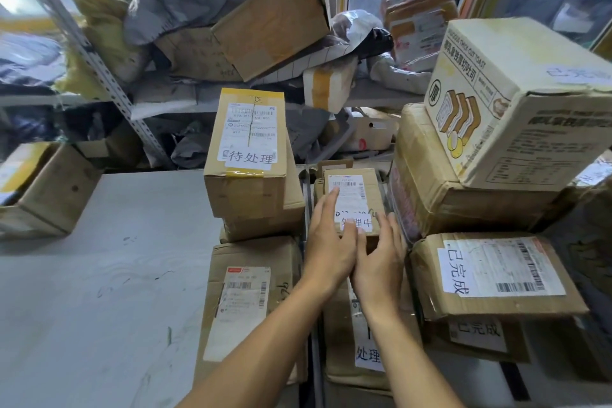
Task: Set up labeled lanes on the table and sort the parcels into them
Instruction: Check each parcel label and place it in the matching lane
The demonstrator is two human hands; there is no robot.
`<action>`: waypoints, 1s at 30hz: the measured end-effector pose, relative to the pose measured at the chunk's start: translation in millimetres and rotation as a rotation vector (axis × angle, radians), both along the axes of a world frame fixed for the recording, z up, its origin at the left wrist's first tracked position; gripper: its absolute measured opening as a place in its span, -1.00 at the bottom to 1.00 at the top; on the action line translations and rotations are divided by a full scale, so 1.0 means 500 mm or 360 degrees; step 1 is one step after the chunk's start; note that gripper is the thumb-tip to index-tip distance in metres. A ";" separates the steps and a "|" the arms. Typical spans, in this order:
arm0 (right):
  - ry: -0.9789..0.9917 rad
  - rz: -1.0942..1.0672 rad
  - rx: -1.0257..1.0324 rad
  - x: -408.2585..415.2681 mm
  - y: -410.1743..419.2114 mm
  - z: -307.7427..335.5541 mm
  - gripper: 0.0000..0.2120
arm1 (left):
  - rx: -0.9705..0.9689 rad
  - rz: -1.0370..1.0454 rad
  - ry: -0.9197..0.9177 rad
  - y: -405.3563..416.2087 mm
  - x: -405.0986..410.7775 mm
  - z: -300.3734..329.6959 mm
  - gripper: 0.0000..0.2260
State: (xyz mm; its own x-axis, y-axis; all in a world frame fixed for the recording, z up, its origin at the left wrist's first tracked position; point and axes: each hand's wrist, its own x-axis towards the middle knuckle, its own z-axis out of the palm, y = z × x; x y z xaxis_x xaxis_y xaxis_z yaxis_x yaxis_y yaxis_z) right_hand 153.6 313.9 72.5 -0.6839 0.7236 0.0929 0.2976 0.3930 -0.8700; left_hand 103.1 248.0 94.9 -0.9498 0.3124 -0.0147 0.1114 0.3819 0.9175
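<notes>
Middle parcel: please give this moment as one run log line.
left hand flat on middle parcel | right hand flat on it | lane: 处理中 | not lifted

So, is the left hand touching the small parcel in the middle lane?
Touching. The head view shows the left hand lying flat on top of the small parcel, its straight fingers covering part of the white label.

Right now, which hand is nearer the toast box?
Right. The right hand lies on the small middle-lane parcel, on the side toward the toast box; the left hand rests on that parcel too, farther left.
</notes>
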 end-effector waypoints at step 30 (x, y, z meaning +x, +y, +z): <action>0.0431 0.0815 -0.0081 -0.114 -0.768 0.187 -0.66 | 0.0136 0.0684 0.0495 -0.887 -0.083 0.109 -0.71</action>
